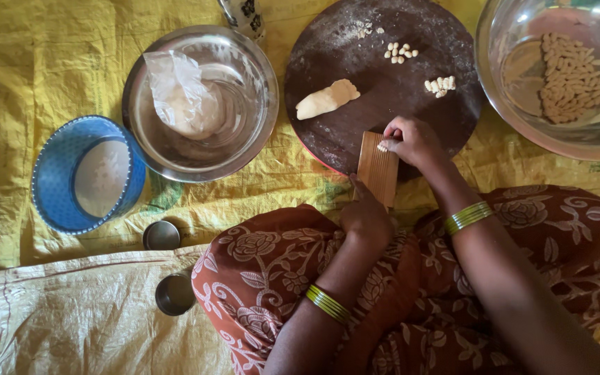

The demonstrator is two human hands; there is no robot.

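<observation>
My left hand (365, 215) grips the near end of a small ridged wooden board (377, 167), which leans on the edge of a round dark wooden board (355, 55). With the fingers of my right hand (412, 140) I press a tiny piece of dough (382, 146) onto the top of the ridged board. A pale roll of dough (326, 99) lies in the middle of the round board. Two small heaps of cut dough bits (401, 52) (440, 85) lie farther back on it.
A steel bowl (501, 83) at the top right holds several shaped dough pieces (569, 69). Another steel bowl (244, 139) left of the board holds dough in a plastic bag (182, 94). A blue sieve (60, 173) and two small steel cups (161, 236) (174, 294) sit on the yellow sheet.
</observation>
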